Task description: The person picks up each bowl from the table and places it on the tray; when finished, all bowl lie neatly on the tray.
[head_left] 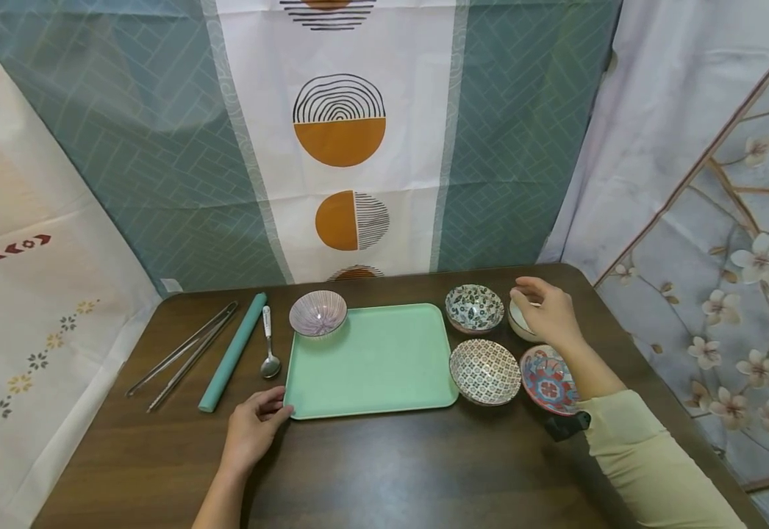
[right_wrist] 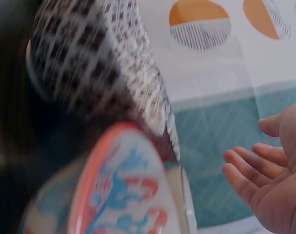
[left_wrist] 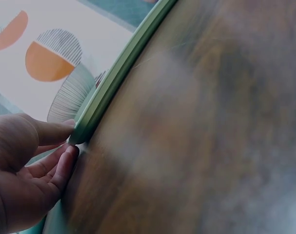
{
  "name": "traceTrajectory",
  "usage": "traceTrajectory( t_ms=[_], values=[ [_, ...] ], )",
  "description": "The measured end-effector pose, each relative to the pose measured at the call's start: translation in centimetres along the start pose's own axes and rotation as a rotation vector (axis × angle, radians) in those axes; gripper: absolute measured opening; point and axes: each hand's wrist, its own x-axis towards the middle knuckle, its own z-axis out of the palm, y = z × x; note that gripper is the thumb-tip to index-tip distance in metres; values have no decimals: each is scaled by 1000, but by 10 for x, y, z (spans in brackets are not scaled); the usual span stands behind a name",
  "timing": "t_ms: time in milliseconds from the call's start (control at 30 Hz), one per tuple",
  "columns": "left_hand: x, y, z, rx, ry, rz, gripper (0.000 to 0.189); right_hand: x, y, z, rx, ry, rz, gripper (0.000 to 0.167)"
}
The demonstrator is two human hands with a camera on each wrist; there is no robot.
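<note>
My left hand (head_left: 255, 426) pinches the near left corner of a light green rectangular tray (head_left: 371, 360), thumb on one side of the rim and fingers on the other in the left wrist view. A purple-striped bowl (head_left: 318, 312) overlaps the tray's far left corner. At the right, my right hand (head_left: 546, 312) hovers over a pale bowl (head_left: 522, 330), partly covering it in the head view. The right wrist view shows its fingers loosely bent with nothing in them. Closer to me than the pale bowl lies a red and blue patterned bowl (head_left: 548, 382), near the right forearm.
A floral bowl (head_left: 474, 308) and a brown-checked bowl (head_left: 485, 372) stand along the tray's right side. Left of the tray lie a spoon (head_left: 269, 353), a teal rolled stick (head_left: 232, 356) and metal tongs (head_left: 189, 349). Patterned curtains (head_left: 523, 147) hang behind the dark wooden table (head_left: 384, 470).
</note>
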Motion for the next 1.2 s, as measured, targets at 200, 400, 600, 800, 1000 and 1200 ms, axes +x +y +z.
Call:
traceTrajectory(
  t_ms=[200,400,600,800,1000,1200],
  values=[
    [-3,0,0,-4,10,6,32,-3,27,-13,-37,39,39,43],
    [-3,1,0,-9,2,-14,34,-6,53,-25,-84,87,95,44],
    [-3,1,0,-21,-8,-34,36,-8,74,-28,-99,122,127,42],
    [-2,0,1,-39,-12,-44,36,-8,88,-28,-112,134,133,42],
    [-2,-1,1,-39,-4,-38,36,-12,100,-26,-174,123,115,40],
    [-3,-1,1,-53,-4,-41,36,-14,111,-22,-227,132,90,37]
  ],
)
